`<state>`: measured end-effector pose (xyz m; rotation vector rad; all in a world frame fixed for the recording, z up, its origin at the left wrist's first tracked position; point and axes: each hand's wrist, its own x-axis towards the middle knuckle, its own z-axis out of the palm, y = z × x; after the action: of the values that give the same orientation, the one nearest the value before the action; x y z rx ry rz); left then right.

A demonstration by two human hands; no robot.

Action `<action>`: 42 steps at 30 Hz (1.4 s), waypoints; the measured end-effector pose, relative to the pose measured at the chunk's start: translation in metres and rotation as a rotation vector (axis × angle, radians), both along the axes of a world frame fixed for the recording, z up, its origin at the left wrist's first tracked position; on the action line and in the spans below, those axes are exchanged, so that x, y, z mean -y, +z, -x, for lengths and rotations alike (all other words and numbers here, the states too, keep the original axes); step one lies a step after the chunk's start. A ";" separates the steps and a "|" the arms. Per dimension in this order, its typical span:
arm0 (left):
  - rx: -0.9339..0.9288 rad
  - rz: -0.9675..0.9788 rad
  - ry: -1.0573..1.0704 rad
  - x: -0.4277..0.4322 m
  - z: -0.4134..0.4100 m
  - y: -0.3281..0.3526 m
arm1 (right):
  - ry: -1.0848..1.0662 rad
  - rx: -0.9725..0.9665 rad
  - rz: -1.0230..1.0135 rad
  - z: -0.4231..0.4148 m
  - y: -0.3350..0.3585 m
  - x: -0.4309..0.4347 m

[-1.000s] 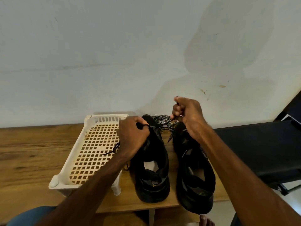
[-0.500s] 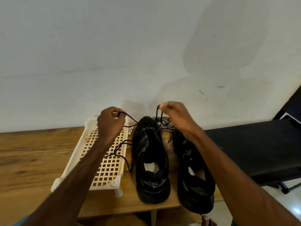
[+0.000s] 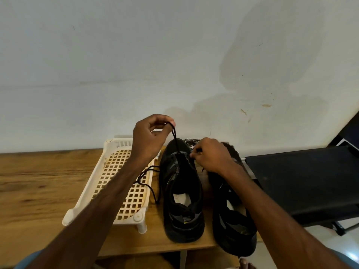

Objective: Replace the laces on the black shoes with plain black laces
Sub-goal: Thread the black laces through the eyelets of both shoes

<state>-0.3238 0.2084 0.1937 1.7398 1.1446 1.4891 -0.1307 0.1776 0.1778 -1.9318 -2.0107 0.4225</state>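
Left hand [image 3: 149, 138] pinches black lace [image 3: 174, 136] above the shoe [image 3: 182, 191]. Right hand [image 3: 212, 157], fingers curled, pinches it at the eyelets. Slack crosses white basket [image 3: 112, 141].

Two shoes [image 3: 182, 193] stand side by side on the table [image 3: 29, 191]. A basket [image 3: 108, 150] sits just left of them. Patterned laces [image 3: 191, 141] lie behind.

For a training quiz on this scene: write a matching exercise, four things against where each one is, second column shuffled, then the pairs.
1 plain black lace
2 black-and-white speckled laces
3 white plastic lattice rack
4 right black shoe

A heel juts past the wooden table's edge
B heaped against the wall
C pinched in the raised left hand
D stands on the table, furthest left of the four

Pairs: 1-C; 2-B; 3-D; 4-A
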 end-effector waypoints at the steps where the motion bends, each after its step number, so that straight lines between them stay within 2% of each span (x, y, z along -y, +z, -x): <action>1: -0.037 -0.021 0.006 0.002 -0.003 -0.002 | -0.008 -0.052 -0.043 -0.001 0.003 -0.001; 3: -0.093 -0.009 0.043 0.002 -0.005 -0.008 | -0.001 -0.221 -0.137 -0.005 0.011 -0.003; 4: -0.123 0.030 0.066 0.001 -0.006 -0.012 | 0.003 -0.378 -0.173 -0.007 0.015 -0.003; 5: -0.167 0.089 0.086 -0.002 -0.005 -0.017 | 0.000 -0.619 -0.189 -0.009 0.020 -0.003; 8: -0.337 0.290 0.128 -0.005 -0.002 -0.032 | 0.032 -1.580 -0.083 -0.019 0.032 0.002; 9: -0.369 0.325 0.135 -0.005 -0.002 -0.036 | 0.008 -1.718 -0.058 -0.022 0.032 0.002; 10: -0.375 0.336 0.138 -0.005 -0.002 -0.037 | -0.045 -1.689 -0.052 -0.022 0.031 0.003; 11: -0.356 0.319 0.138 -0.005 -0.003 -0.036 | -0.101 -1.502 -0.064 -0.021 0.028 0.004; 14: -0.264 0.183 0.074 -0.004 -0.009 -0.026 | -0.083 -0.504 -0.124 -0.014 0.012 0.003; 15: -0.248 0.151 0.039 -0.003 -0.012 -0.023 | -0.029 -0.271 -0.084 -0.010 0.007 0.003; 17: -0.248 0.133 0.001 0.001 -0.018 -0.023 | 0.044 -0.096 -0.008 0.001 0.001 0.004; 21: -0.301 0.242 -0.025 0.007 -0.024 -0.035 | -0.009 -0.077 -0.064 0.006 0.003 0.004; 24: -0.351 0.274 -0.012 0.007 -0.024 -0.041 | -0.008 -0.190 -0.146 0.001 0.011 0.003; 28: -0.425 0.253 0.038 0.006 -0.024 -0.043 | -0.043 -0.538 -0.285 -0.015 0.030 0.000; 32: -0.474 0.231 0.039 0.006 -0.023 -0.044 | -0.116 -0.972 -0.237 -0.034 0.035 0.001; 35: -0.502 0.222 0.053 0.004 -0.021 -0.046 | -0.154 -1.112 -0.183 -0.039 0.031 0.001; 37: -0.530 0.230 0.074 0.004 -0.021 -0.047 | -0.161 -1.126 -0.151 -0.039 0.029 0.000; 39: -0.582 0.280 0.112 0.004 -0.019 -0.048 | -0.144 -1.058 -0.119 -0.037 0.028 0.001; 42: -0.672 0.397 0.135 0.005 -0.012 -0.048 | -0.111 -0.725 -0.180 -0.036 0.028 0.006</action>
<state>-0.3115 0.2036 0.1455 1.9413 1.7743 0.6583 -0.0943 0.1713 0.2054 -1.4745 -1.4096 0.7520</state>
